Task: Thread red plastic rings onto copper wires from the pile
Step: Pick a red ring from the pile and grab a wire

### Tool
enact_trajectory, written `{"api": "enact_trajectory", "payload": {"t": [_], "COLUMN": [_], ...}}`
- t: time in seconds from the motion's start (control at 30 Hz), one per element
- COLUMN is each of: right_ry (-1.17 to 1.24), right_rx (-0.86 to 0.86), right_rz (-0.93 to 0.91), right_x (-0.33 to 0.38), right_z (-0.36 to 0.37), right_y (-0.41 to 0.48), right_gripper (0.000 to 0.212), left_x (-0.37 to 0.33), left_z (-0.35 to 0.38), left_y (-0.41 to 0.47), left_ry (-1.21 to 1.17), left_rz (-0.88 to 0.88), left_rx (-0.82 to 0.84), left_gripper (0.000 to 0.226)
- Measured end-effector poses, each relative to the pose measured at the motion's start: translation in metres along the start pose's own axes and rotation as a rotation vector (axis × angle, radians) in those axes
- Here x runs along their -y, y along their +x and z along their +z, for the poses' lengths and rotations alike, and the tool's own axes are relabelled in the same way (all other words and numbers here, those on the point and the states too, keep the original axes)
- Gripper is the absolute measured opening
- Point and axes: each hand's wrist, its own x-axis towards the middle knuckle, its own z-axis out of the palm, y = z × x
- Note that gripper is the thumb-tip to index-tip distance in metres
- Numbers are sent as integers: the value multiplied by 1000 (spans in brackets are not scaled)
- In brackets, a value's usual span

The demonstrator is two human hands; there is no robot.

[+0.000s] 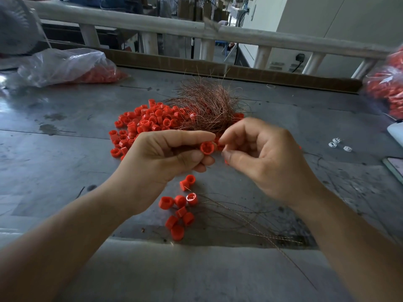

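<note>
Our left hand (165, 153) pinches one red ring (206, 148) between thumb and forefinger, above the worktop (65, 149), with its opening turned toward us. Our right hand (261, 158) has curled fingers, the tips just beside the ring; whether they pinch a wire we cannot tell, because it is blurred there. The pile of rings (139, 125) and the bundle of copper wires (209, 101) lie just behind the hands. To thread well, we should hold the ring steady, take the wire close to its end, and aim straight through the hole.
</note>
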Motion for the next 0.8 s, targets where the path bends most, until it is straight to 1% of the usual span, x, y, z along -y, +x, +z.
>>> {"api": "enact_trajectory", "payload": {"t": [0.1, 0.17, 0.23, 0.33, 0.43, 0.5, 0.57, 0.63, 0.67, 0.73, 0.77, 0.8], "right_ry": [106, 168, 231, 232, 210, 179, 54, -179, -329, -604, -691, -748], "right_rx": [21, 57, 94, 121, 129, 134, 157, 138, 86, -73, -133, -165], "right_rz": [102, 143, 176, 196, 187, 180, 204, 292, 331, 366, 391, 434], "right_x": [-1, -1, -2, -4, -5, -5, -10, -23, -32, -49, -56, -63], "right_z": [1, 4, 8, 10, 10, 7, 0, -13, -21, -37, -45, -53], "right_y": [1, 1, 1, 2, 1, 3, 6, 12, 15, 19, 20, 21], "right_gripper": [34, 35, 36, 36, 35, 30, 19, 11, 11, 5, 6, 13], "left_x": [-2, -1, 1, 2, 3, 3, 3, 2, 1, 0, 0, 0], "left_z": [1, 0, -1, -1, -1, 0, 1, 1, 2, 2, 2, 2], "left_y": [0, 0, 0, -1, -1, -1, -1, 0, 0, 0, 0, -1], "left_ry": [-54, -63, -67, -73, -113, -142, -146, -145, -147, -157, -162, -167], "left_rz": [-10, -17, -27, -42, -57, -75, -91, -99, -101, -102, -102, -102], "left_rx": [49, 61, 76, 103, 111, 101, 76, 60, 57, 49, 44, 39], "left_gripper": [31, 33, 31, 34, 29, 27, 26, 26, 27, 25, 25, 25]}}
